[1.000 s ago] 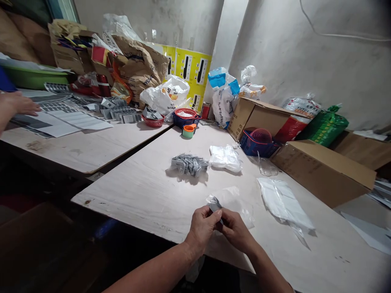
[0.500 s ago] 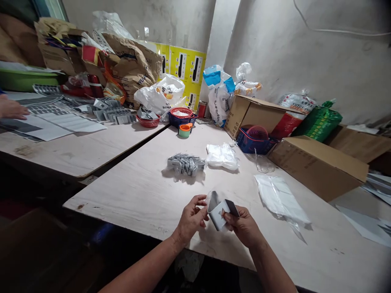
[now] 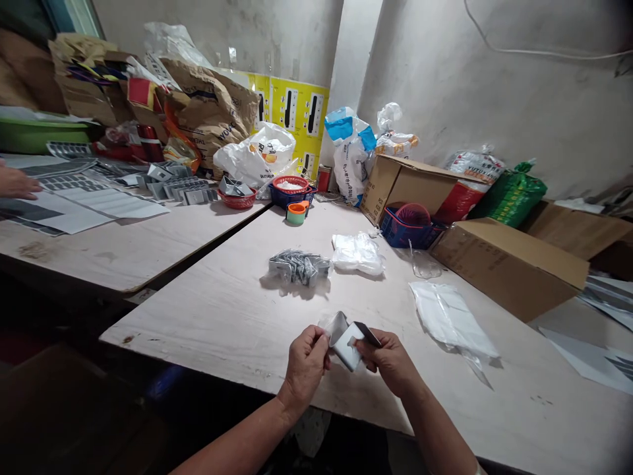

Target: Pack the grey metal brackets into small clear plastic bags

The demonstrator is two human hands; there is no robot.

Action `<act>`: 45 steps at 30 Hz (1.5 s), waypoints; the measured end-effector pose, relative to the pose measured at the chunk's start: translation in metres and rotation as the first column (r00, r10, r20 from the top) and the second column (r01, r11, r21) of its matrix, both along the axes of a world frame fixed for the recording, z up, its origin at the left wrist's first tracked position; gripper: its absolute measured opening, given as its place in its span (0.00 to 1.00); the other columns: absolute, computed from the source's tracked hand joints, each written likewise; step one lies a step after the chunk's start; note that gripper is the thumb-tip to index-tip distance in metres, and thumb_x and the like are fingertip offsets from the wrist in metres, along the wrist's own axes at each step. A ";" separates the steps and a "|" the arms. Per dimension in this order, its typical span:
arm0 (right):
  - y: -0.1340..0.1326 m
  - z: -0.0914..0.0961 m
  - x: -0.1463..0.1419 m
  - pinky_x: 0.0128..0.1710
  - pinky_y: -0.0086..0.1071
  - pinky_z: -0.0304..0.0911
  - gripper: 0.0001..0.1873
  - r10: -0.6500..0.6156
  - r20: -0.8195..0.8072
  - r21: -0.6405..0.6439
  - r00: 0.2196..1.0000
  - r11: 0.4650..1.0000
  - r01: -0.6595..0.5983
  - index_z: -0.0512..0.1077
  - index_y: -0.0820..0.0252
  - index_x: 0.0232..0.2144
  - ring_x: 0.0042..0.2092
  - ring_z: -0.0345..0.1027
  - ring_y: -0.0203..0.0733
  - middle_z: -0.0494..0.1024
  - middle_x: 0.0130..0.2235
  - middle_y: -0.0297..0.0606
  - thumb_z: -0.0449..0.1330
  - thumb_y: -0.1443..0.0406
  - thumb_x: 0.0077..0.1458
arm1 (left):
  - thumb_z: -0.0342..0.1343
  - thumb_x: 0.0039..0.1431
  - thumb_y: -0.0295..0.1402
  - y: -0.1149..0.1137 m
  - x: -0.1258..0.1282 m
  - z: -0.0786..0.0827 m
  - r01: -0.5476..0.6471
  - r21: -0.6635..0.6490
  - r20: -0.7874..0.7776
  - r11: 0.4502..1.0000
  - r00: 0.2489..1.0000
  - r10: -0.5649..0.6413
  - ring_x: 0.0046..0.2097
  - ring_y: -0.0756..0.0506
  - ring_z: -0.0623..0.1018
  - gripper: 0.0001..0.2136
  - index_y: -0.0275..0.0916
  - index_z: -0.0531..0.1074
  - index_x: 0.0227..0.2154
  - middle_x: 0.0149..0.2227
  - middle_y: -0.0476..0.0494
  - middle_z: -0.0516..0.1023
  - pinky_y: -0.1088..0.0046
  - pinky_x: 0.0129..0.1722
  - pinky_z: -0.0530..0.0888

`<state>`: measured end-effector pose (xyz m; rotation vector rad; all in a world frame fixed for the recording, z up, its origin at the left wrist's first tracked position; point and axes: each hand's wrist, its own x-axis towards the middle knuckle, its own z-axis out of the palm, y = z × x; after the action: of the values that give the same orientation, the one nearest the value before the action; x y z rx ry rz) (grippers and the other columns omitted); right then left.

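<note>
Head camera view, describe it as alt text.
The left hand and right hand hold a bent silver-grey metal piece over a pale wooden table. A pile of similar pieces and a white plastic bundle lie beyond, and another person's hand is at printed sheets on the far left.

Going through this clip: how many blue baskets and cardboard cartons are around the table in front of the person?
Blue plastic baskets: 2
Cardboard cartons: 3
Total: 5
</note>
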<state>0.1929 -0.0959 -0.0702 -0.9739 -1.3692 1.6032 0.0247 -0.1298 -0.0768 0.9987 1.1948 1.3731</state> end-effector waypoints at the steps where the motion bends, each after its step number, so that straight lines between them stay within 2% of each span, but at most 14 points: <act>1: 0.001 0.001 0.001 0.19 0.26 0.41 0.11 -0.026 0.031 0.019 0.999 0.999 0.026 0.70 0.63 0.23 0.20 0.47 0.26 0.59 0.19 0.27 0.62 0.60 0.48 | 0.51 0.54 0.40 -0.003 0.000 0.003 0.006 -0.006 0.029 1.000 1.000 -0.006 0.18 0.55 0.64 0.11 0.37 0.64 0.25 0.19 0.52 0.68 0.81 0.17 0.59; 3: 0.003 0.003 0.002 0.20 0.26 0.41 0.11 -0.069 0.088 0.053 0.994 0.997 0.064 0.68 0.63 0.23 0.20 0.46 0.26 0.57 0.18 0.26 0.61 0.61 0.49 | 0.52 0.53 0.39 -0.008 0.000 0.009 0.021 -0.028 0.090 0.999 0.996 -0.018 0.19 0.56 0.65 0.10 0.37 0.64 0.26 0.22 0.51 0.70 0.82 0.18 0.59; 6: 0.003 0.010 0.002 0.20 0.26 0.41 0.11 -0.032 0.173 0.073 0.984 0.997 0.019 0.65 0.62 0.21 0.21 0.45 0.27 0.56 0.18 0.25 0.60 0.62 0.49 | 0.53 0.52 0.39 -0.007 -0.003 0.012 0.034 -0.074 0.143 0.997 0.989 -0.024 0.18 0.57 0.63 0.10 0.37 0.63 0.24 0.20 0.53 0.68 0.82 0.17 0.57; 10: 0.002 0.020 0.003 0.21 0.27 0.40 0.10 0.047 0.236 0.058 0.971 0.996 -0.063 0.64 0.61 0.21 0.21 0.44 0.27 0.55 0.18 0.25 0.59 0.63 0.49 | 0.58 0.48 0.40 0.001 -0.007 0.008 0.085 -0.069 0.108 0.994 0.991 -0.078 0.18 0.56 0.62 0.13 0.37 0.61 0.23 0.18 0.55 0.65 0.82 0.16 0.56; 16: 0.002 0.023 0.001 0.23 0.27 0.42 0.07 -0.006 0.314 0.131 0.949 0.991 -0.038 0.66 0.61 0.22 0.23 0.45 0.28 0.56 0.20 0.26 0.57 0.64 0.47 | 0.63 0.43 0.41 0.012 -0.013 0.003 0.188 -0.023 0.076 0.982 0.980 -0.186 0.13 0.57 0.59 0.17 0.39 0.60 0.24 0.15 0.58 0.63 0.83 0.12 0.54; 21: 0.003 0.023 0.006 0.26 0.27 0.46 0.08 -0.053 0.429 0.261 0.902 0.963 -0.067 0.63 0.61 0.19 0.26 0.49 0.31 0.58 0.22 0.28 0.56 0.66 0.46 | 0.58 0.48 0.42 0.014 -0.020 0.003 0.193 -0.053 -0.080 0.980 0.977 -0.197 0.15 0.53 0.65 0.14 0.38 0.62 0.23 0.17 0.52 0.68 0.80 0.13 0.57; 24: 0.003 0.028 0.010 0.26 0.27 0.47 0.08 -0.015 0.490 0.297 0.872 0.943 -0.150 0.62 0.60 0.18 0.27 0.51 0.32 0.59 0.22 0.29 0.56 0.67 0.46 | 0.56 0.51 0.39 0.012 -0.019 0.005 0.153 0.097 -0.262 0.983 0.957 -0.123 0.21 0.53 0.67 0.11 0.37 0.64 0.22 0.19 0.52 0.66 0.79 0.20 0.62; 27: 0.002 0.034 0.010 0.26 0.26 0.48 0.09 0.014 0.517 0.334 0.856 0.917 -0.217 0.62 0.60 0.17 0.26 0.52 0.32 0.60 0.21 0.29 0.55 0.68 0.46 | 0.53 0.53 0.37 0.009 -0.016 0.010 0.152 0.194 -0.309 0.969 0.947 -0.087 0.24 0.52 0.64 0.09 0.38 0.66 0.23 0.21 0.52 0.64 0.78 0.25 0.62; 32: 0.002 0.036 0.008 0.26 0.26 0.48 0.08 -0.021 0.588 0.392 0.808 0.882 -0.263 0.64 0.60 0.17 0.26 0.54 0.32 0.62 0.22 0.29 0.55 0.70 0.46 | 0.54 0.52 0.34 0.002 -0.014 0.015 0.382 0.220 -0.348 0.897 0.890 -0.294 0.28 0.52 0.63 0.06 0.39 0.65 0.32 0.27 0.52 0.62 0.77 0.28 0.61; 34: 0.002 0.035 0.007 0.26 0.26 0.48 0.07 -0.006 0.582 0.387 0.813 0.882 -0.270 0.66 0.60 0.19 0.26 0.54 0.31 0.63 0.22 0.28 0.56 0.70 0.46 | 0.55 0.50 0.33 0.004 -0.013 0.013 0.384 0.229 -0.384 0.895 0.880 -0.279 0.28 0.52 0.61 0.07 0.38 0.64 0.30 0.26 0.53 0.61 0.77 0.27 0.59; 37: 0.002 0.032 0.007 0.25 0.26 0.48 0.01 0.024 0.509 0.343 0.861 0.911 -0.229 0.70 0.59 0.25 0.26 0.54 0.31 0.65 0.23 0.28 0.58 0.67 0.46 | 0.54 0.51 0.33 0.010 -0.012 0.007 0.303 0.189 -0.329 0.934 0.916 -0.230 0.26 0.53 0.58 0.07 0.38 0.62 0.25 0.23 0.54 0.57 0.77 0.25 0.57; 40: 0.002 0.030 0.011 0.23 0.25 0.47 0.08 0.045 0.422 0.271 0.905 0.947 -0.174 0.70 0.58 0.31 0.24 0.52 0.30 0.63 0.22 0.26 0.61 0.64 0.44 | 0.55 0.50 0.34 0.015 -0.012 0.005 0.298 0.127 -0.212 0.946 0.940 -0.268 0.25 0.54 0.57 0.09 0.37 0.61 0.23 0.22 0.54 0.57 0.78 0.24 0.56; 43: 0.003 0.030 0.016 0.22 0.25 0.48 0.12 0.069 0.420 0.234 0.905 0.955 -0.181 0.68 0.58 0.34 0.22 0.53 0.30 0.62 0.20 0.24 0.63 0.64 0.43 | 0.57 0.48 0.36 0.018 -0.014 0.005 0.264 0.083 -0.123 0.961 0.960 -0.253 0.24 0.55 0.57 0.11 0.37 0.60 0.22 0.22 0.54 0.58 0.79 0.23 0.56; 45: 0.003 0.032 0.018 0.22 0.25 0.48 0.10 0.073 0.479 0.226 0.875 0.953 -0.204 0.67 0.58 0.31 0.23 0.54 0.30 0.63 0.20 0.25 0.61 0.65 0.44 | 0.58 0.47 0.37 0.019 -0.015 0.004 0.214 0.065 -0.086 0.975 0.974 -0.208 0.23 0.55 0.57 0.13 0.38 0.60 0.22 0.21 0.55 0.58 0.80 0.21 0.56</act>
<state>0.2112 -0.0934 -0.0386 -1.1581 -1.9725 1.2740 0.0102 -0.1107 -0.0723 1.2060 1.0669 1.2265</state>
